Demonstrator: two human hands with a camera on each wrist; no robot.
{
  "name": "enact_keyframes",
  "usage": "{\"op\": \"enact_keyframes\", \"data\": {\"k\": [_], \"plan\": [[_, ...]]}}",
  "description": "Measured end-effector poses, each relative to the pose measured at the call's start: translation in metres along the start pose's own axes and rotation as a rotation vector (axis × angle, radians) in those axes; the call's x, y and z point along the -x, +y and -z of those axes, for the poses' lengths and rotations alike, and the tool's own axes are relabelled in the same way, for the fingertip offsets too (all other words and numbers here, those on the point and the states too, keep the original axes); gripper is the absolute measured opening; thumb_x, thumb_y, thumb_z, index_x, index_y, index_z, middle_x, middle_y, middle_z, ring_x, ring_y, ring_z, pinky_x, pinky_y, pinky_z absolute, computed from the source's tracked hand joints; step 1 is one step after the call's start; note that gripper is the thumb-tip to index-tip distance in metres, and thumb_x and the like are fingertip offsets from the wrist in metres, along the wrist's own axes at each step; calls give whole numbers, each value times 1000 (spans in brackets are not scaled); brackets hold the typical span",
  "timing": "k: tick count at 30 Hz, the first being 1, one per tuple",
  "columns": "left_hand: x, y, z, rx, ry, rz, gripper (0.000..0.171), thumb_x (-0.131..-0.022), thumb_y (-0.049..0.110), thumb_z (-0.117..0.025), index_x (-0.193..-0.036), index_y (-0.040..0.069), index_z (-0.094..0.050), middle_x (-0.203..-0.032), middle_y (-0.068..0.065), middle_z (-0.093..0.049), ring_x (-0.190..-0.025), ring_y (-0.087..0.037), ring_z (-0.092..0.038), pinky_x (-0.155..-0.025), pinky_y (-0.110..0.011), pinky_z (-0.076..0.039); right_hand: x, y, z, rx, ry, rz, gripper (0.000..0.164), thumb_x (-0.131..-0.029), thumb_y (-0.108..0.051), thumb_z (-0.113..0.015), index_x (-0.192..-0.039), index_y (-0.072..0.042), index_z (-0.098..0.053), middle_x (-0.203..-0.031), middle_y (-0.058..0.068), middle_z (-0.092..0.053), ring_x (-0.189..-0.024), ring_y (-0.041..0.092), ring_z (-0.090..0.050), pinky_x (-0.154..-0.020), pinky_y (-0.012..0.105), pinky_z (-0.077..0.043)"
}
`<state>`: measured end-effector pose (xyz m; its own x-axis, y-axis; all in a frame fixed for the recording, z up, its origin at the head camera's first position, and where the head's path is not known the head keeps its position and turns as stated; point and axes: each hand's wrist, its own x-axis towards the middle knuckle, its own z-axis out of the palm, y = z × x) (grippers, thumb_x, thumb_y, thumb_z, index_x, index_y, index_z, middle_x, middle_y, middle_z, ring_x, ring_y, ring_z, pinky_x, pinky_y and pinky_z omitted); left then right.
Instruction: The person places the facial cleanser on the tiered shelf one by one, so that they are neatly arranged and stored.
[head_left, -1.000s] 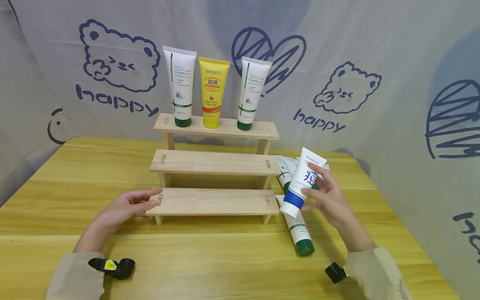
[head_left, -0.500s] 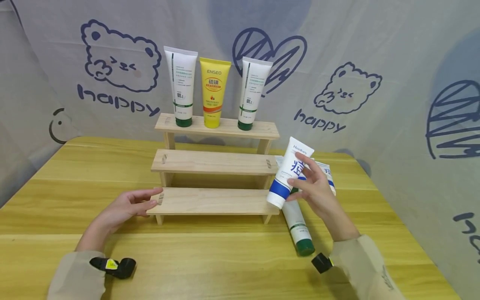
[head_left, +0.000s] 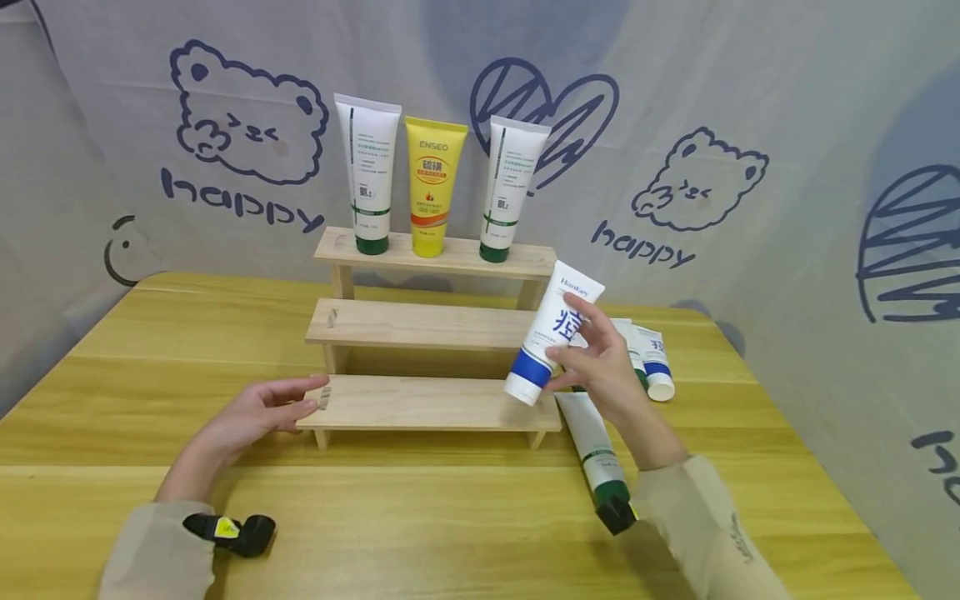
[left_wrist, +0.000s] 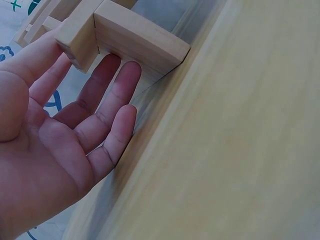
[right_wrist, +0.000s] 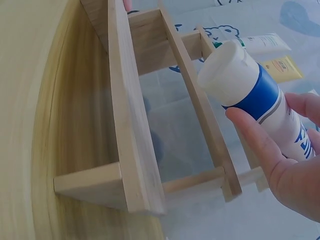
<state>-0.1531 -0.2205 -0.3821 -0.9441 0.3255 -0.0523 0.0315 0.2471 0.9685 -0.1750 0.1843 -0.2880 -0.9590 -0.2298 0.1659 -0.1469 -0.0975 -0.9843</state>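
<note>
My right hand (head_left: 603, 367) pinches a white squeeze tube (head_left: 531, 343) with a blue band and blue lettering. It is tilted, cap end down to the left, and overlaps the right end of the lowest step in the head view. In the right wrist view, the tube's white cap (right_wrist: 220, 75) points toward the wooden steps. My left hand (head_left: 258, 408) rests at the left end of the lowest step (head_left: 427, 404), index finger and thumb at its edge. The left wrist view shows its other fingers (left_wrist: 127, 82) nearly straight beside the step's leg (left_wrist: 135, 42).
On the top step (head_left: 465, 252) stand a yellow tube (head_left: 433, 183) and two white tubes with green caps. Another green-capped tube (head_left: 588, 433) lies on the table right of the steps, with several more tubes (head_left: 652, 358) behind my right hand. A printed cloth (head_left: 450, 50) hangs behind.
My right hand has carried the blue-banded tube left and upward, from above the lying tubes to the right end of the lower steps. My left hand has stayed at the step's end.
</note>
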Motion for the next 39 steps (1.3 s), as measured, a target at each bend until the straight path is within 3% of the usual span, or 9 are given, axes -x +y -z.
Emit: {"op": "enact_keyframes", "data": {"k": [9,19,29,39], "plan": [[2,3,-1,15,-4,-3,49,-89,21,-56,-130,-3,-42,-131,-22,-38,-92,-14,-51,-72,-31,-47,-10,2,-22,-37,-15,19,67,-80,13,-55,-138,-14,-32,-129,14,-37,-90,26,-58,-54,37,-52],[3,4,-1,25,-6,1,50,-89,21,-56,-130,-3,-42,-134,-22,-36,-91,-13,-51,-72,-32,-47,-27,5,-51,-47,-37,34,67,-81,10,-57,-137,-19,-35,-134,7,-36,-105,34,-50,-59,43,-51],[2,4,0,9,-9,-17,49,-90,20,-55,-131,-3,-40,-134,-23,-35,-94,-11,-51,-72,-31,-47,-41,3,-78,-94,-78,95,67,-79,13,-56,-136,-15,-35,-128,10,-41,-87,30,-59,-57,43,-51],[3,4,0,16,-11,-23,49,-90,19,-56,-130,-4,-41,-135,-23,-33,-94,-12,-50,-72,-31,-47,-57,-1,-102,-80,-90,168,67,-79,13,-57,-136,-14,-35,-124,12,-41,-95,34,-56,-58,44,-51]]}}
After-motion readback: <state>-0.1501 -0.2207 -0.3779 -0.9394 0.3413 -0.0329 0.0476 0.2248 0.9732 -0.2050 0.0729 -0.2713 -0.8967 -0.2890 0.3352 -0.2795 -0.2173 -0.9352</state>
